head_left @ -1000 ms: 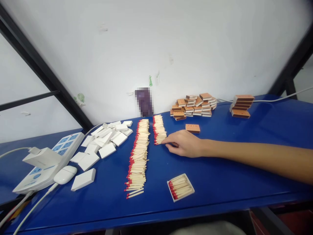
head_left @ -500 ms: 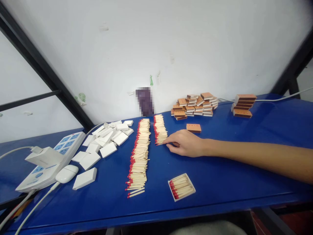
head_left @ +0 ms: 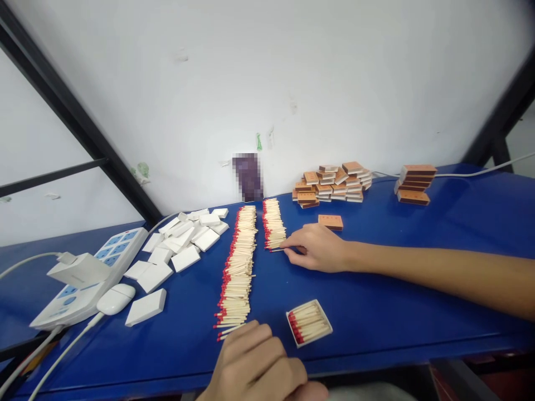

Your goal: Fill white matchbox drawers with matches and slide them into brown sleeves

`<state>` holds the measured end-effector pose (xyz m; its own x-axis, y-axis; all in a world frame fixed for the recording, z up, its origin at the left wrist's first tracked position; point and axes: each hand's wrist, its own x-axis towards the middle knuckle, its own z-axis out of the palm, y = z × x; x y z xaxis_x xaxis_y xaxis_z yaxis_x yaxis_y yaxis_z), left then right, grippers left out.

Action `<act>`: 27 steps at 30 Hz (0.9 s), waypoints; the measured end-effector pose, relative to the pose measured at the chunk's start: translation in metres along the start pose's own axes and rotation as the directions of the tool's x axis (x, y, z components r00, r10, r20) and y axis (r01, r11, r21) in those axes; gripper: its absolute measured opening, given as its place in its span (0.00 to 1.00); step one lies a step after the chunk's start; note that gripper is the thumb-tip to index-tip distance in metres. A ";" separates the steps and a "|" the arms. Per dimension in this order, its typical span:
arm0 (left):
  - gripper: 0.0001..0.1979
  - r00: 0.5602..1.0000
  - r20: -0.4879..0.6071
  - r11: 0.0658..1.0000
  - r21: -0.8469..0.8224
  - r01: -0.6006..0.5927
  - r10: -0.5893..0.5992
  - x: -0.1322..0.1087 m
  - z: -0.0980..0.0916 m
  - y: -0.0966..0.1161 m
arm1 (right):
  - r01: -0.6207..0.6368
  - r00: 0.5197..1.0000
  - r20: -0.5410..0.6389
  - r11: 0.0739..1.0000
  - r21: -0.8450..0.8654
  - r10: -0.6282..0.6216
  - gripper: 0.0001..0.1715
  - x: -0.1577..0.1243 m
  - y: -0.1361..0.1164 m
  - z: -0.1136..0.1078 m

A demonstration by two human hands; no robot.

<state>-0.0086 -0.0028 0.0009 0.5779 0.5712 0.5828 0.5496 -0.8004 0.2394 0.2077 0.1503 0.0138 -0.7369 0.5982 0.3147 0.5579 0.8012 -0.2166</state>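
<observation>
On the blue table lie two rows of red-tipped matches: a long row and a shorter row to its right. My right hand rests at the near end of the shorter row, its fingertips pinched at a match there. My left hand has come up at the bottom edge, fingers curled, just left of an open white tray of matches and near the long row's near end. What it holds, if anything, is hidden.
Several white inner trays lie at the left beside a power strip with plug, cables and a white earbud case. Orange matchbox sleeves are piled at the back, a stack at right, and one lone sleeve.
My left hand has come into view at the bottom. My right hand stayed at the short row's near end, shifting slightly. The camera tilted down a little.
</observation>
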 end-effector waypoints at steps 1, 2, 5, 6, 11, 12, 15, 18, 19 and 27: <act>0.06 1.000 -0.020 1.000 0.011 -0.013 0.013 0.001 0.000 -0.001 | 0.002 1.000 -0.003 1.000 0.000 -0.002 0.14 0.000 0.000 0.000; 0.06 0.999 -0.046 1.000 0.019 -0.018 0.019 0.001 0.000 -0.002 | 0.007 1.000 -0.002 1.000 0.001 -0.007 0.14 0.000 0.001 0.001; 0.04 0.992 -0.123 0.998 0.057 0.035 -0.028 0.000 0.001 0.001 | 0.042 0.999 0.012 0.999 0.016 -0.042 0.14 0.000 0.003 0.002; 0.06 0.989 -0.137 0.995 0.082 0.060 -0.048 0.001 0.003 0.003 | 0.055 0.998 0.012 0.998 0.023 -0.055 0.14 0.000 0.003 0.002; 0.10 0.983 -0.179 0.984 0.165 0.067 -0.037 0.002 0.013 0.004 | 0.041 0.999 -0.022 0.999 0.027 -0.040 0.13 0.000 0.004 0.004; 0.10 0.983 -0.180 0.985 0.159 0.067 -0.037 0.002 0.014 0.003 | 0.049 0.999 -0.018 0.998 0.029 -0.049 0.13 0.000 0.004 0.004; 0.09 0.983 -0.177 0.988 0.141 0.065 -0.039 0.003 0.015 0.001 | 0.072 0.997 -0.036 0.997 0.029 -0.071 0.13 0.000 0.003 0.005; 0.11 0.982 -0.186 0.989 0.130 0.068 -0.043 0.005 0.013 0.000 | 0.035 0.998 -0.051 0.999 0.023 -0.034 0.14 0.001 0.003 0.005; 0.11 0.981 -0.188 0.990 0.122 0.073 -0.049 0.006 0.012 0.000 | 0.030 0.999 -0.040 0.999 0.028 -0.029 0.14 0.001 0.003 0.005; 0.15 0.974 -0.184 0.986 0.080 0.149 -0.133 0.001 0.013 0.002 | -0.061 0.997 -0.029 0.993 0.099 0.064 0.10 0.002 0.001 0.003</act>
<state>0.0010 -0.0019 -0.0084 0.3791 0.6291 0.6787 0.6765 -0.6888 0.2607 0.2060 0.1523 0.0112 -0.6880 0.6478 0.3272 0.5616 0.7608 -0.3254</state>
